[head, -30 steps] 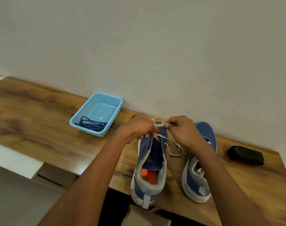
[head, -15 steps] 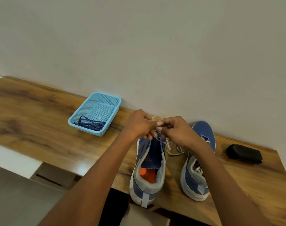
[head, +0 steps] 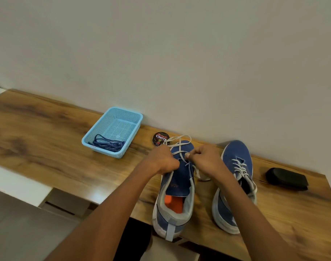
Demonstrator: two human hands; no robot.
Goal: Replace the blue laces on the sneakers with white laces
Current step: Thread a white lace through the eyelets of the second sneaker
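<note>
Two hands work over the left blue fabric sneaker (head: 175, 187) on the wooden table (head: 47, 140): left hand (head: 163, 160) and right hand (head: 205, 161) each pinch the flat white lace (head: 176, 143), likely for threading. Removed blue laces (head: 107, 144) lie discarded in a pale blue mesh basket (head: 131, 114), far left.

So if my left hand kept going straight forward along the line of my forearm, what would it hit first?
Probably the round polish tin, which sits just beyond the left hand on the table, with the wall behind it. A loop of white lace lies close beside that line, and depth is hard to judge here.
</note>
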